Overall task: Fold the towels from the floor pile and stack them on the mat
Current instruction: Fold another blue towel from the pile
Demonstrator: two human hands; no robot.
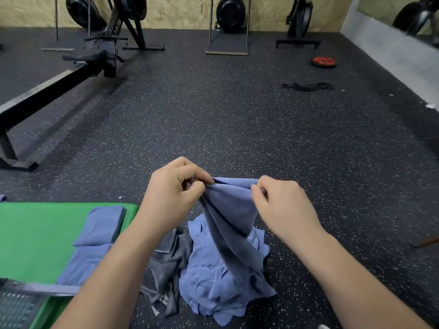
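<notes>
1. Head view, grip. The left hand (177, 193) pinches the top edge of a thin blue cloth towel (229, 210) between thumb and curled fingers. The right hand (282, 205) pinches the same edge a short way along. Both hands are clenched on the fabric, neither released.

2. Head view, position of the towel. The held edge runs left to right between the two hands, which are near each other. The cloth is bunched and hangs straight down from that edge. Its lower part touches the crumpled pile of blue towels (213, 286) on the dark speckled rubber floor (237, 119), directly below the grip.

3. Head view, deciding relation. Judgement: the towel cannot be folded until the hands part along the edge and draw it flat. The flat green mat (35, 233) lies to the person's left, so the left hand is the nearer one for placing.

4. Head view, stack. Two folded blue towels lie on the mat, the farther one (102, 225) just beyond the nearer one (83, 264). A grey striped towel (166, 262) lies between the mat and the blue pile.

5. Head view, writing. The nearer folded towel carries a tone-on-tone line of letters, and a small mark shows on a pile towel. Neither can be read. Lettering on the black rowing machine (59, 86) is too blurred to read.
</notes>
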